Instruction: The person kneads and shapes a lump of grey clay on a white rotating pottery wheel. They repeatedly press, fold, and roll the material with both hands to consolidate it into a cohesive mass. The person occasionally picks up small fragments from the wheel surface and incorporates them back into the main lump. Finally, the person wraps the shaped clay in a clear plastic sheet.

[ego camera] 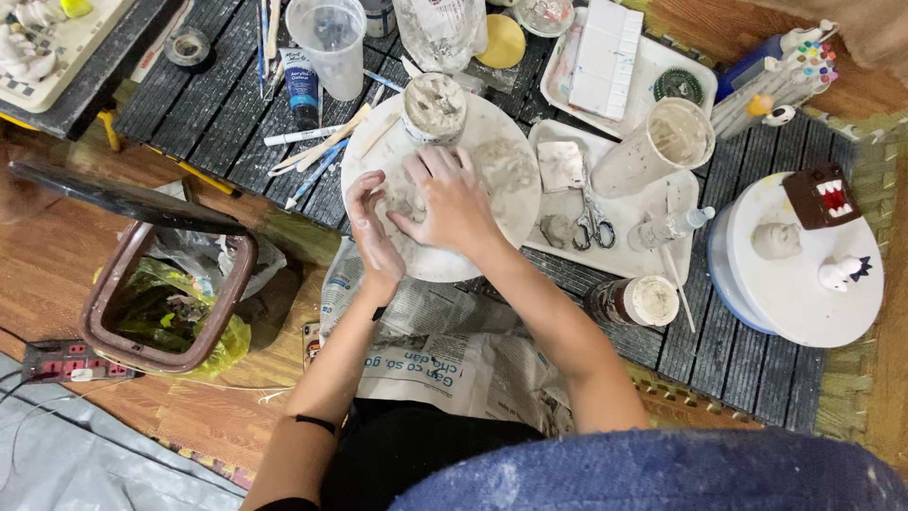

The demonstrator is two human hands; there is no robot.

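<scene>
Both hands on clay lump on round board: right hand flat pressing, left hand cupped alongside. Lump rough, unshaped; early stage imo.

A blue paint tube with a white label lies at the worktop's far edge. Printed newspaper spreads below the round board. A brown jar with a pale lid stands to the right.

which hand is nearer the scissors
Right. The right hand presses clay on the round board just left of the scissors; the left hand lies farther left, beyond it.
</scene>
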